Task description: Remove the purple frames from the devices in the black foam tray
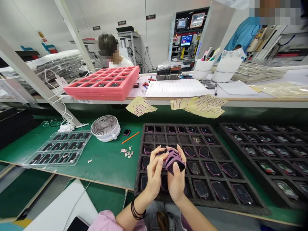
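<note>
The slotted purple watch case [173,155] is above the dark foam tray [218,153], its black face tipped toward you, long axis unclear. Your right hand [177,183] clasps it, thumb on that face; your left hand [154,175] grasps its side

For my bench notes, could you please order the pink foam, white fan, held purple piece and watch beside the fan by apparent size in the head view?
1. Pink foam
2. White fan
3. Purple piece, partly hidden
4. Watch beside the fan
</note>
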Available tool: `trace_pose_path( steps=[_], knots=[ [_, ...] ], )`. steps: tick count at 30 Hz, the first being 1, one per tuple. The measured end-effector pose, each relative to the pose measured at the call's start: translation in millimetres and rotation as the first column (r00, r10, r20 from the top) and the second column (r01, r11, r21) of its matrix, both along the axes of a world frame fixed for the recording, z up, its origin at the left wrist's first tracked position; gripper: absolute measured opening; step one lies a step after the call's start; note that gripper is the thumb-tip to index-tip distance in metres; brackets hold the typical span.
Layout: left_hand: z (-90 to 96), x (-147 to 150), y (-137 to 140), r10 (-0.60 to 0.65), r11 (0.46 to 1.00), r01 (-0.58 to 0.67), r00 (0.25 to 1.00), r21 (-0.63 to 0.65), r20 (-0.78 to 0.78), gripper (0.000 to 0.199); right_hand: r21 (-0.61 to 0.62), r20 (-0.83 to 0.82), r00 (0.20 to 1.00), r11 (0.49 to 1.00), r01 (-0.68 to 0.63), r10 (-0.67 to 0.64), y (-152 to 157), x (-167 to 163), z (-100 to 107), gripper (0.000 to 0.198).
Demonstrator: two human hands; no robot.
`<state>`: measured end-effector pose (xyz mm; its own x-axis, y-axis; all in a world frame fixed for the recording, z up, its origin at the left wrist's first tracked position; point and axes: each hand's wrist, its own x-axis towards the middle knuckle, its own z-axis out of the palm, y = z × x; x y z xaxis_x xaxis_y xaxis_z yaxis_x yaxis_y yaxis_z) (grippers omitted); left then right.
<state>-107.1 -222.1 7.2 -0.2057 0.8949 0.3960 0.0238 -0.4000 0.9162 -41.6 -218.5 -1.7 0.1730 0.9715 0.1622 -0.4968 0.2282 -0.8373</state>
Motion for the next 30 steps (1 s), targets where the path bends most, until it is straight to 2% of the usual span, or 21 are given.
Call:
trace_pose_path(
  steps=[3,7,8,10,11,12,14,17,19,20,22,24,27,29,30],
  knots=[
    [-0.8,-3,-1,-0.003,0.998,0.008,0.997,0.055,-0.083,0.032,-0.037,0.0,1.0,0.999,0.0,0.0,-1,1,-3,0.046],
    [5.4,-33,10,-0.132,0.99,0.143,0.941,0.012,-0.313,0.036,-0.083,0.002,0.997,0.994,-0.071,0.072,2,10,6,0.043],
    [5.4,-48,15,-0.126,0.991,0.134,0.92,-0.004,-0.372,0.034,-0.092,-0.01,0.994,0.989,-0.113,0.112,3,13,10,0.043],
    [0.5,-83,25,0.025,0.999,-0.034,0.877,-0.012,-0.481,0.028,-0.095,-0.046,0.984,0.98,-0.173,0.17,5,19,17,0.042],
    [-4.2,-102,28,0.104,0.991,-0.132,0.822,-0.009,-0.56,0.025,-0.092,-0.062,0.982,0.979,-0.182,0.177,7,21,19,0.042],
    [-10.1,-120,31,0.153,0.978,-0.209,0.729,-0.005,-0.667,0.023,-0.091,-0.074,0.983,0.98,-0.177,0.171,8,23,21,0.04],
    [-23.1,-150,31,0.119,0.966,-0.258,0.503,-0.017,-0.856,0.02,-0.103,-0.089,0.985,0.982,-0.159,0.15,10,25,22,0.037],
    [-40.7,-173,30,0.076,0.973,-0.228,0.199,0.03,-0.977,0.019,-0.141,-0.114,0.982,0.976,-0.167,0.152,11,25,23,0.036],
    [-49.7,-177,31,0.109,0.981,-0.168,0.056,0.098,-0.993,0.019,-0.161,-0.138,0.976,0.969,-0.187,0.166,10,24,25,0.036],
    [-53.3,-178,32,0.127,0.983,-0.135,0.012,0.125,-0.992,0.019,-0.172,-0.153,0.973,0.965,-0.199,0.173,10,23,26,0.036],
    [-58.7,-179,36,0.152,0.985,-0.083,-0.023,0.153,-0.988,0.021,-0.205,-0.195,0.96,0.949,-0.239,0.199,9,24,29,0.035],
    [-59.9,-180,41,0.161,0.986,-0.047,-0.02,0.162,-0.987,0.025,-0.234,-0.252,0.937,0.924,-0.302,0.243,10,27,32,0.035],
    [-47.1,-177,41,0.182,0.983,0.011,-0.009,0.182,-0.983,0.026,-0.249,-0.335,0.882,0.872,-0.422,0.331,13,31,36,0.035],
    [-26.2,-167,37,0.212,0.975,0.054,0.051,0.214,-0.976,0.024,-0.256,-0.373,0.828,0.812,-0.525,0.418,17,32,38,0.035],
    [-12.8,-159,33,0.233,0.966,0.078,0.154,0.247,-0.96,0.021,-0.262,-0.391,0.792,0.769,-0.583,0.468,18,33,38,0.035]
  ],
)
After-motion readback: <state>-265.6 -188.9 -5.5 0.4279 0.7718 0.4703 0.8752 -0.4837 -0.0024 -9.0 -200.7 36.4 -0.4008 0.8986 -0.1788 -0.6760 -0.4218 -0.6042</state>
